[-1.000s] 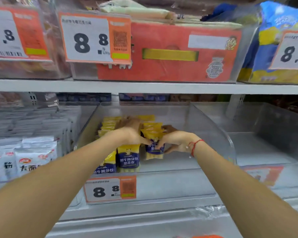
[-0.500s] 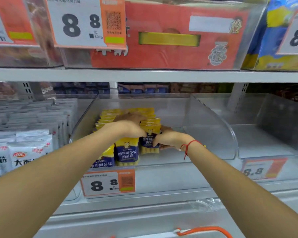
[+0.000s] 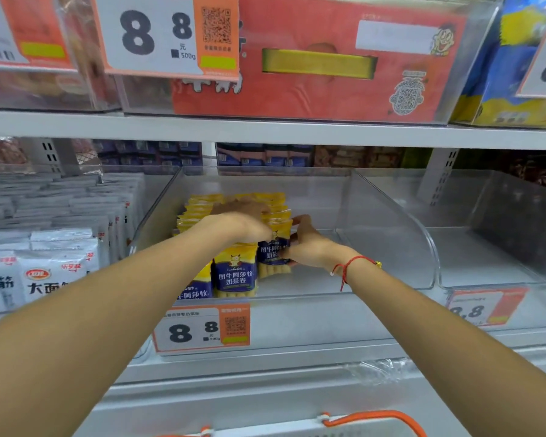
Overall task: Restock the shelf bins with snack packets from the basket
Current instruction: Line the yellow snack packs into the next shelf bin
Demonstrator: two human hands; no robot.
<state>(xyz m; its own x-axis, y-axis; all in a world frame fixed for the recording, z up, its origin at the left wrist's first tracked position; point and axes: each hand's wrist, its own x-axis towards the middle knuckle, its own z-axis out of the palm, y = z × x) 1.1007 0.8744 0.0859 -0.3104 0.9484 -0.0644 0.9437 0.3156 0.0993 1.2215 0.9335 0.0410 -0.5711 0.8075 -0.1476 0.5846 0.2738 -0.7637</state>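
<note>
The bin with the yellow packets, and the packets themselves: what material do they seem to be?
Bin: clear rigid plastic, probably acrylic; the shelf shows through its glossy curved wall. Yellow packets: thin glossy plastic film, judging by the printed, shiny fronts.

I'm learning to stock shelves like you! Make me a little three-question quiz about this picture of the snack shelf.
1. True or false: both hands are inside the clear bin that holds the yellow-and-blue snack packets.
2. Which wrist wears the red string bracelet? A) left B) right C) neither
3. Fill the gap: the price tag on the front of that bin shows the big digits 8 and ___.

Key
1. True. The left hand lies on top of the packets and the right hand holds the right-hand row.
2. B.
3. 8.
</note>
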